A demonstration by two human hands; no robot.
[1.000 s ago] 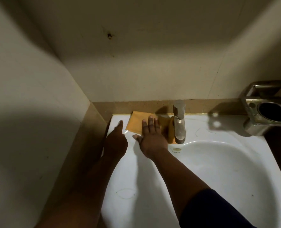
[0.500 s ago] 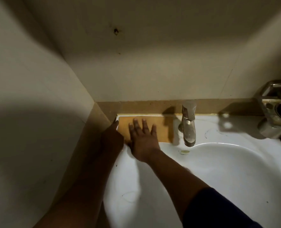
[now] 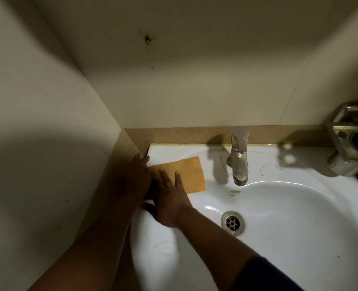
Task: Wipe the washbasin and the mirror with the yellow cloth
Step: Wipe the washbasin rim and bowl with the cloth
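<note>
Our right hand (image 3: pixel 169 203) presses the yellow cloth (image 3: pixel 189 175) flat under straight fingers. The cloth has travelled from the back ledge toward us along the washbasin (image 3: pixel 299 238) rim. Our left hand (image 3: pixel 134 179) rests flat just beside it. Mirror pending.

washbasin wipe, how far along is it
In hand: the right hand presses the yellow cloth flat on the washbasin ledge left of the tap; the left hand rests at the corner. Left: dark marks on the right ledge, the bowl, and the mirror, which is out of view.
</note>
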